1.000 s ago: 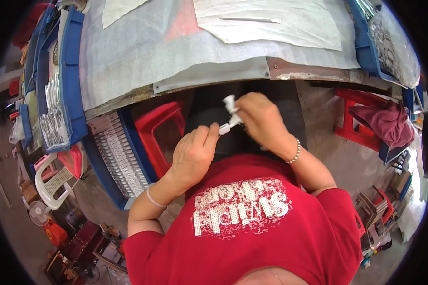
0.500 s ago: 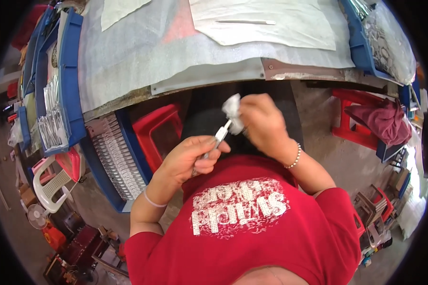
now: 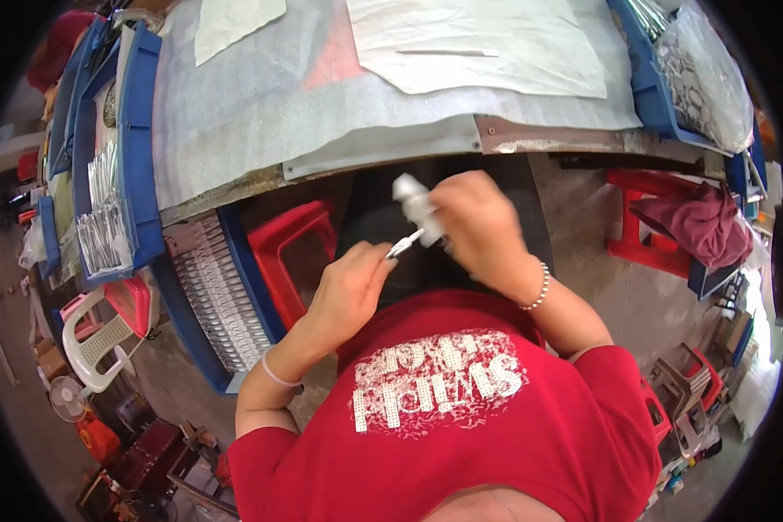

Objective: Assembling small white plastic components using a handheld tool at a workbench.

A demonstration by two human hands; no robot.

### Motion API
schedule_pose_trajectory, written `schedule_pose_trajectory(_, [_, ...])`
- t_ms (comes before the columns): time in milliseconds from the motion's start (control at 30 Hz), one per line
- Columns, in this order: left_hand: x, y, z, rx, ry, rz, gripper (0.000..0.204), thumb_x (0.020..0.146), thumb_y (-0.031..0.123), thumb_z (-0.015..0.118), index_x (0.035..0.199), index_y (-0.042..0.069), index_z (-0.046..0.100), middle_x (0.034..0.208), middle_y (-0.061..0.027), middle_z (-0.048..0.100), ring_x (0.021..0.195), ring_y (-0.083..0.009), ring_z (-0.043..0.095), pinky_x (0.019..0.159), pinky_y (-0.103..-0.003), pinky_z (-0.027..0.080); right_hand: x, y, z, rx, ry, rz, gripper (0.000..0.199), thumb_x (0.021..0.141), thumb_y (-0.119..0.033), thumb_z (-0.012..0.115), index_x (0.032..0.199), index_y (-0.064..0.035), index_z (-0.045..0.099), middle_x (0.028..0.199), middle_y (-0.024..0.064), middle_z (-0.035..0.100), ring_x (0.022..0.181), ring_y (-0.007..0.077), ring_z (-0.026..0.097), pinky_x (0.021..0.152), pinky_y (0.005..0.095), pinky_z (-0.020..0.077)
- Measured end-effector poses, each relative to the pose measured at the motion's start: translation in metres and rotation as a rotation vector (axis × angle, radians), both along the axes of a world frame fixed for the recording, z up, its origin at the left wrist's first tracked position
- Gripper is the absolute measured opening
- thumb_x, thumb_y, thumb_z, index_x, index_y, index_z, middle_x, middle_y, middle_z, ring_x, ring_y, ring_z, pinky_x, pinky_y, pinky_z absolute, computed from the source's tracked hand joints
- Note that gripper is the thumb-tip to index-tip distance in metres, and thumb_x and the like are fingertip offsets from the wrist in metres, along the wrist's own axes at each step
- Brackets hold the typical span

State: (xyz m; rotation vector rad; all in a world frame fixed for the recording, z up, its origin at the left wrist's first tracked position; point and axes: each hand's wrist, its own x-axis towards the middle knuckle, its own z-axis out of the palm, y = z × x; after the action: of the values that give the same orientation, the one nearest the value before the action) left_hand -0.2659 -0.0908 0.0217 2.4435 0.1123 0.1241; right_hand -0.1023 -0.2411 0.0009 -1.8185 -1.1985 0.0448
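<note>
Over my lap, my left hand (image 3: 350, 289) is closed around a slim, shiny metal piece (image 3: 404, 245) whose tip sticks out past the fingers. Most of its length is hidden in the fist, so I cannot make out its exact kind. My right hand (image 3: 480, 224), slightly smeared by motion, pinches a crumpled white cloth (image 3: 416, 207). That cloth meets the far tip of the metal piece.
A white sheet (image 3: 235, 130) covers the bench, with a pale cloth (image 3: 478, 74) bearing a thin metal piece (image 3: 448, 52). Blue bins (image 3: 139, 148) of metal parts flank it. A blue-edged tray (image 3: 222, 291) of rowed metal pieces and a red stool (image 3: 291, 248) stand left.
My left hand has rolled over and shifted a little up, so less of the metal piece shows. The white cloth has swung left at the tip, still in my right hand.
</note>
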Motion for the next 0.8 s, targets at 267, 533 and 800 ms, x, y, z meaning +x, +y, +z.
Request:
schedule_pose_trajectory(267, [-0.008,0.016,0.003,-2.126,0.749,0.168,0.033,0.1,0.025,0.049,0.105,-0.006,0.06,0.069,0.0017,0.045,0.047,-0.0029,0.033,0.042,-0.019,0.025,0.002,-0.006,0.01,0.076,0.025,-0.061,0.027,0.07,0.005,0.065,0.096,-0.0032,0.064,0.094,0.0131,0.06,0.076,0.0276,0.059,0.064,0.0354,0.0514])
schedule_pose_trajectory(533, [0.001,0.001,0.02,-0.123,0.083,0.014,0.009,0.088,0.007,0.058,0.094,0.0,0.06,0.076,-0.0141,0.053,0.065,-0.0303,0.058,0.057,-0.039,0.047,0.015,-0.004,0.029,-0.135,0.108,0.137,0.013,0.072,0.0,0.064,0.085,-0.002,0.063,0.083,0.0133,0.057,0.077,0.0317,0.057,0.067,0.0393,0.0491])
schedule_pose_trajectory(800, [-0.011,0.014,0.018,-0.168,-0.009,0.035,0.019,0.088,0.006,0.06,0.105,-0.003,0.06,0.08,-0.0124,0.054,0.062,-0.0242,0.058,0.054,-0.032,0.047,0.043,-0.03,0.062,-0.258,-0.108,-0.061,0.015,0.077,0.002,0.064,0.092,-0.0008,0.063,0.092,0.0151,0.061,0.081,0.0322,0.06,0.069,0.0362,0.0508])
